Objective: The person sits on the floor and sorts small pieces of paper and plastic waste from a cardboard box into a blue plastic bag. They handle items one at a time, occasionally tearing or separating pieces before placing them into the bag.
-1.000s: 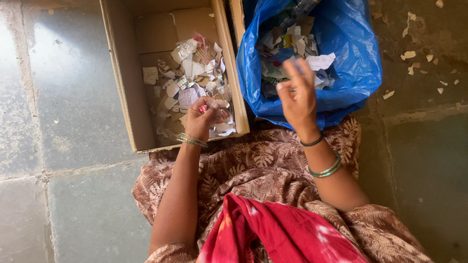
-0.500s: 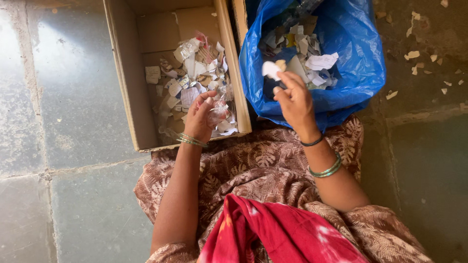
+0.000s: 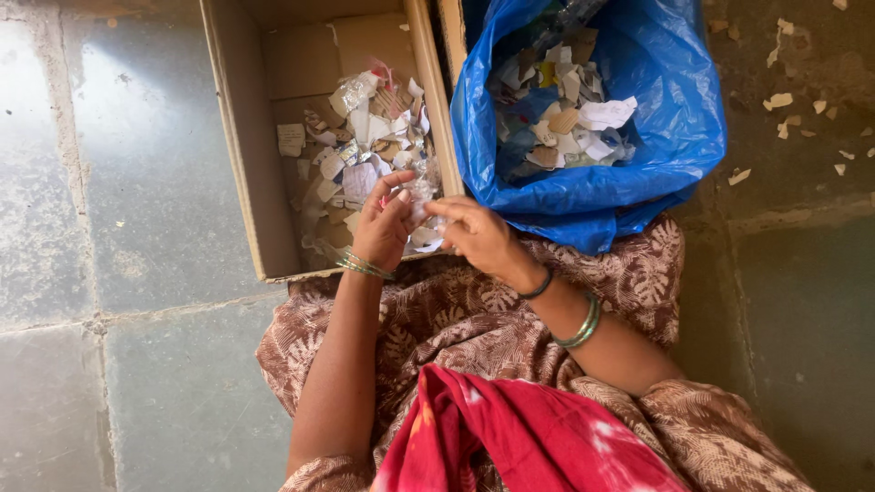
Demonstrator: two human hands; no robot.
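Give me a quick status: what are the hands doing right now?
Left hand pinching a crinkled clear wrapper scrap over the cardboard box. Right hand meeting it, fingers on the same scrap. Blue bag of paper bits alongside. Nothing blocking.
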